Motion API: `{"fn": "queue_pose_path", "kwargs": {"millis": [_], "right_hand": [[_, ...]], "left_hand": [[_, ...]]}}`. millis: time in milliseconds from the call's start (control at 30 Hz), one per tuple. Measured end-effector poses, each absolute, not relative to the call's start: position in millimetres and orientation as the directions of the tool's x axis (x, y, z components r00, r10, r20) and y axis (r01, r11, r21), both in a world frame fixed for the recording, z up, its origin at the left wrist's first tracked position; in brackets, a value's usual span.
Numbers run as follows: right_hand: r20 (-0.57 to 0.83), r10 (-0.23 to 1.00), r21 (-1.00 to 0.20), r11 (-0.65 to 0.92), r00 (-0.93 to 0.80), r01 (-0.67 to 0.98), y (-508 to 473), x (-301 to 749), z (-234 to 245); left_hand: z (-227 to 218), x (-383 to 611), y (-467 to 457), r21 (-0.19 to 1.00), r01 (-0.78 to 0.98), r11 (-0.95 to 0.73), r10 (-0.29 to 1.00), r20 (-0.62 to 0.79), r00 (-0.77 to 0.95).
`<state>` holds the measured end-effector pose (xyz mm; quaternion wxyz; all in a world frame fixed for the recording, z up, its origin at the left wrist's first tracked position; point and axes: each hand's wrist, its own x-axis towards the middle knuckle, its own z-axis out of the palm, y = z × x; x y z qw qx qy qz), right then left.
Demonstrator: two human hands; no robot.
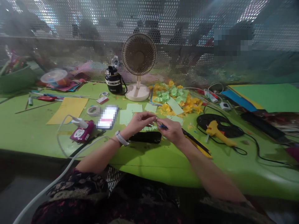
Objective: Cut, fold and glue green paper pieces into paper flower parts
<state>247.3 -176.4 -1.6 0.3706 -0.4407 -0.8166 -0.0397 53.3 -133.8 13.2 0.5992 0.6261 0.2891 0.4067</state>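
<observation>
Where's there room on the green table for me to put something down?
There's bare green table left of the purple power socket, nearer than the yellow sheet. Another patch lies between the long black object and the front edge. It's crowded behind the right hand, where yellow and green paper pieces lie piled.

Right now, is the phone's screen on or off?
On: the phone shows a bright white display with a pinkish band, though its content is too blurred to read.
</observation>
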Motion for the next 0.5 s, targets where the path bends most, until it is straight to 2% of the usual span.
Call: {"fn": "queue_pose_path", "kwargs": {"millis": [133, 200, 267, 367, 433, 500], "right_hand": [[0.594, 0.719, -0.277, 0.605, -0.361, 0.747, -178.4, 245.6, 0.4], [0.598, 0.736, -0.334, 0.588, -0.316, 0.737, -178.8, 244.2, 2.2], [0.58, 0.795, -0.441, 0.488, -0.175, 0.753, -176.5, 244.1, 2.3], [0.441, 0.896, -0.576, 0.239, 0.051, 0.782, -166.6, 248.8, -4.8], [0.348, 0.935, -0.586, 0.16, 0.069, 0.794, -157.9, 253.8, -14.4], [0.31, 0.95, -0.577, 0.156, 0.039, 0.801, -150.6, 258.0, -25.2]], "left_hand": [[12.3, 54.7, -135.2, 0.988, -0.129, -0.082, 0.863, 0.135, 0.487], [13.2, 54.0, -134.6, 0.988, -0.142, -0.052, 0.873, 0.114, 0.475], [15.6, 51.2, -132.0, 0.987, -0.155, -0.039, 0.888, 0.105, 0.448], [21.3, 43.5, -125.3, 0.978, -0.203, -0.047, 0.932, 0.116, 0.345], [24.7, 38.5, -120.7, 0.973, -0.225, -0.048, 0.952, 0.113, 0.285], [26.3, 35.7, -117.6, 0.972, -0.23, -0.038, 0.957, 0.101, 0.27]]}}
